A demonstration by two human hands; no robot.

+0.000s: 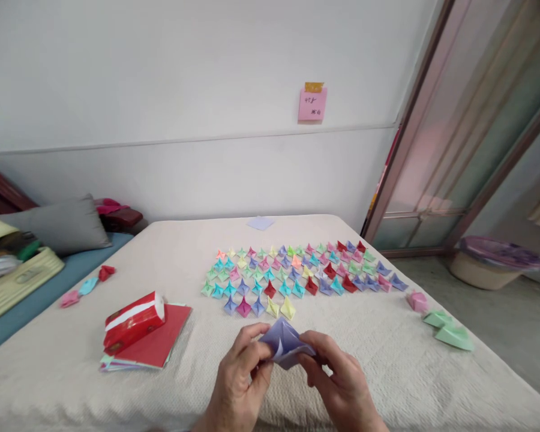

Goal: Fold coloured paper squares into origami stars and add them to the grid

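Observation:
A lavender origami paper boat [284,343] is held between my two hands, low in the middle of the head view. My left hand [243,372] pinches its left corner with thumb and fingers. On the other side, my right hand [335,375] grips the right corner between thumb and forefinger. The paper's centre point stands up and its sides are spread. Just beyond lie several rows of small folded paper boats [270,288] in many colours. A yellow boat [288,308] at the end of the front row is closest to the held paper.
A red packet [135,321] rests on a stack of coloured paper [175,336] to the left. Loose folded pieces lie at the left edge, and green ones [454,336] at the right. A flat lavender sheet [261,223] is at the back. A pink note [312,105] hangs on the wall.

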